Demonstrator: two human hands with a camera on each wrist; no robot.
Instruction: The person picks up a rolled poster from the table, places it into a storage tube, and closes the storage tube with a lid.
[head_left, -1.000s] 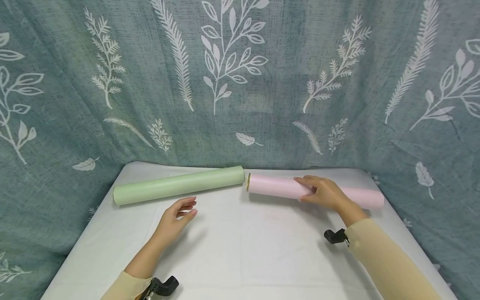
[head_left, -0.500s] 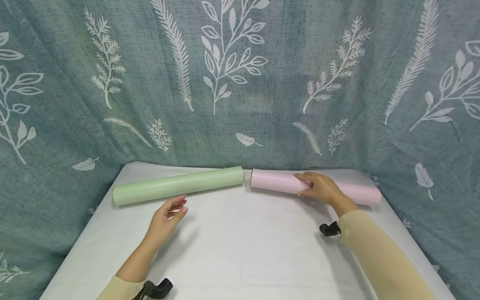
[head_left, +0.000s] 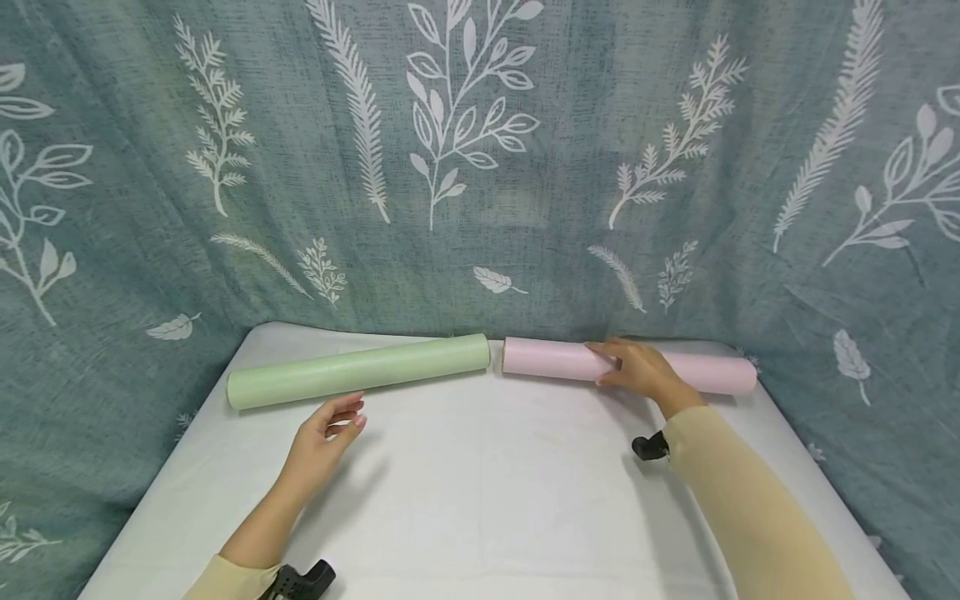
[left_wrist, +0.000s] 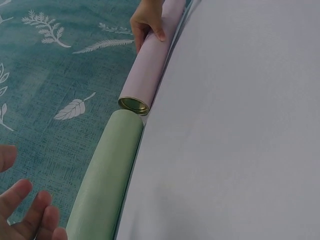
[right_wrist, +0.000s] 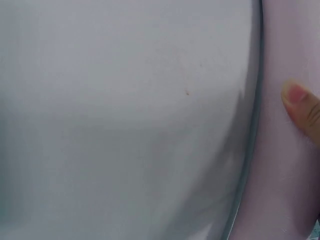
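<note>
A pink cardboard-like tube [head_left: 551,359] lies along the back right of the white table in the head view. My right hand [head_left: 641,372] grips it from above near its middle, thumb [right_wrist: 300,105] on the near side. In the left wrist view its end shows a gold-coloured metal rim [left_wrist: 134,105]. A light green tube [head_left: 360,372] lies slightly slanted at the back left, its right end close to the pink tube's left end. Just in front of the green tube hovers my left hand [head_left: 324,435], fingers loosely bent, holding nothing.
A white cloth [head_left: 480,492] covers the table. Behind and at both sides hangs a teal curtain [head_left: 555,250] with white leaf prints, meeting the table's back edge near the tubes. Each wrist wears a black camera mount [head_left: 651,447].
My right hand has pushed the pink tube back toward the curtain, levelling it and bringing its right end away from the table's right edge. My left hand has drifted left. The green tube stays put.
</note>
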